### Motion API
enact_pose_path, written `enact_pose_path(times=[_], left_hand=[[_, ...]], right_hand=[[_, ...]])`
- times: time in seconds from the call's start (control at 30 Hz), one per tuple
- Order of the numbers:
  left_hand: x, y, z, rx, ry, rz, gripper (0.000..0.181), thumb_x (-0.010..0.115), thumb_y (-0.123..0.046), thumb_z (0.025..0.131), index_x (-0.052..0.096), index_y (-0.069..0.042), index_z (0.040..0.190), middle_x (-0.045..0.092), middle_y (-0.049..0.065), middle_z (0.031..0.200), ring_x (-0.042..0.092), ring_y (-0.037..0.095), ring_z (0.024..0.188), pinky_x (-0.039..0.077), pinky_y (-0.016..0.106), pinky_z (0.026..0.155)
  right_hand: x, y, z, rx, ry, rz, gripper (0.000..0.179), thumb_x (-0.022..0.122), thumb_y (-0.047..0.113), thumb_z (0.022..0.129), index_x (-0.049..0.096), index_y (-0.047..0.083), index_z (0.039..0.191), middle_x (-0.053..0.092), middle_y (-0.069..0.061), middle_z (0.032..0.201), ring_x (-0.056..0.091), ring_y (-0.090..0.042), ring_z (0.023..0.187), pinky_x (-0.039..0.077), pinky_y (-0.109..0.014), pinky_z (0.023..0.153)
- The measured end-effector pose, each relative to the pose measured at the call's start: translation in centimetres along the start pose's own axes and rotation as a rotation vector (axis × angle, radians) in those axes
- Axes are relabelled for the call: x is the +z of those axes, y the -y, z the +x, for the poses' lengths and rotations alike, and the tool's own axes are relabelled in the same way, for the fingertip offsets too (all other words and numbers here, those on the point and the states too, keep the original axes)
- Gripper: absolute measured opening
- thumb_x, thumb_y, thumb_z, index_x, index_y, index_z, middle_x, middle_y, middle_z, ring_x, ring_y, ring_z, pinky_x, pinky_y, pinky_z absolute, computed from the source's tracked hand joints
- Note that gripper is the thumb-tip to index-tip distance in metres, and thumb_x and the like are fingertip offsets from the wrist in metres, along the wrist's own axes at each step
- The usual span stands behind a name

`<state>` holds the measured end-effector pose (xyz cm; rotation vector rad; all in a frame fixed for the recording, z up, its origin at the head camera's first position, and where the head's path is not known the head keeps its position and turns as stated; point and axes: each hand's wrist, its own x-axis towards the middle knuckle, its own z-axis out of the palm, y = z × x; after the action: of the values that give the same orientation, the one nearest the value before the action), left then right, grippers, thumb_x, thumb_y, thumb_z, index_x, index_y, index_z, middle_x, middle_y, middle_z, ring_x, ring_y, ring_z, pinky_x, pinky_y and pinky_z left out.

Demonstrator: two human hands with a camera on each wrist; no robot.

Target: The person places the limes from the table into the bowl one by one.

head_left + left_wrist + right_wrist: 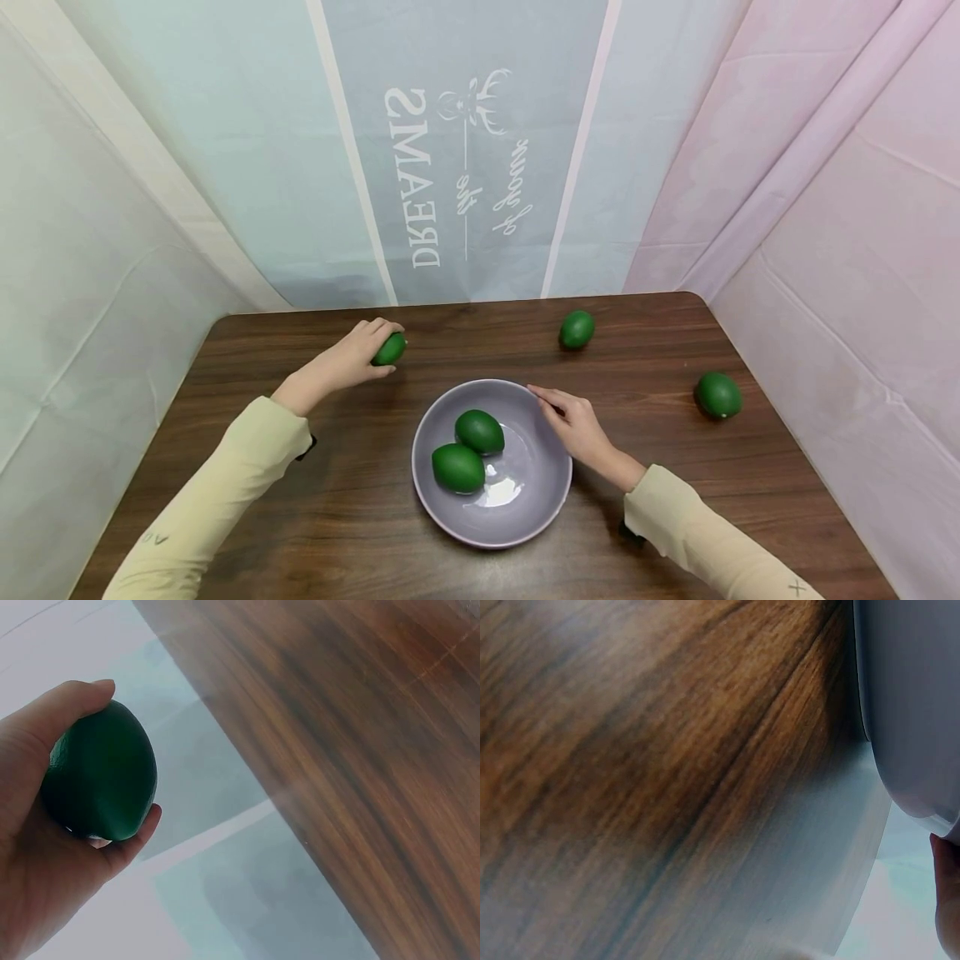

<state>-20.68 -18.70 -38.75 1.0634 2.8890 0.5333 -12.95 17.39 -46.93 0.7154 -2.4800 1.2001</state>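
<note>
My left hand [358, 354] grips a green lime [389, 349] near the table's far left side. Thumb and fingers curl round this lime [105, 772] in the left wrist view, where part of it is hidden by the hand. At the bowl's far right rim, my right hand [579, 427] pinches the edge of the grey-purple bowl [525, 521]. One fingertip meets the bowl's rim in the right wrist view, and most of that hand is out of frame. Inside the bowl, two limes lie side by side: one farther lime [480, 432] and one nearer lime [458, 467].
Another lime [577, 330] rests near the back edge of the dark wooden table [337, 517]. One more lime [718, 395] lies by the right edge. A printed cloth [465, 50] hangs behind the table, with pale cloth on both sides.
</note>
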Motion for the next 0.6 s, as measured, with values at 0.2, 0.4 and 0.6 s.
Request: enact_pose_path(times=[0.2,0.4,0.6], left_hand=[[0.0,-0.7,0.0,0.018,-0.006,0.001,0.051,0.071,-0.012,0.078,0.047,-0.003,0.121,0.049,0.013,0.113,0.046,0.031,0.095,0.045,0.041,0.078],[-0.2,-1.5,-0.2,0.05,-0.007,-0.015,0.049,0.071,-0.011,0.077,0.048,-0.004,0.119,0.05,0.012,0.11,0.045,0.03,0.095,0.044,0.041,0.078],[-0.3,-2.0,-0.3,0.057,-0.005,-0.023,0.048,0.071,-0.012,0.078,0.048,-0.005,0.119,0.05,0.009,0.11,0.045,0.028,0.096,0.044,0.039,0.078]], right_hand=[[-0.1,0.0,0.0,0.01,0.014,0.008,0.026,0.054,0.0,0.088,0.065,0.002,0.111,0.067,-0.007,0.105,0.061,-0.013,0.09,0.051,-0.029,0.069],[-0.1,-0.1,0.0,0.02,0.017,0.008,0.026,0.054,0.001,0.088,0.065,0.002,0.111,0.067,-0.007,0.105,0.062,-0.015,0.092,0.052,-0.031,0.071],[-0.1,-0.1,0.0,0.018,0.012,0.006,0.026,0.055,0.001,0.088,0.065,0.002,0.111,0.067,-0.007,0.104,0.062,-0.014,0.09,0.051,-0.03,0.07]])
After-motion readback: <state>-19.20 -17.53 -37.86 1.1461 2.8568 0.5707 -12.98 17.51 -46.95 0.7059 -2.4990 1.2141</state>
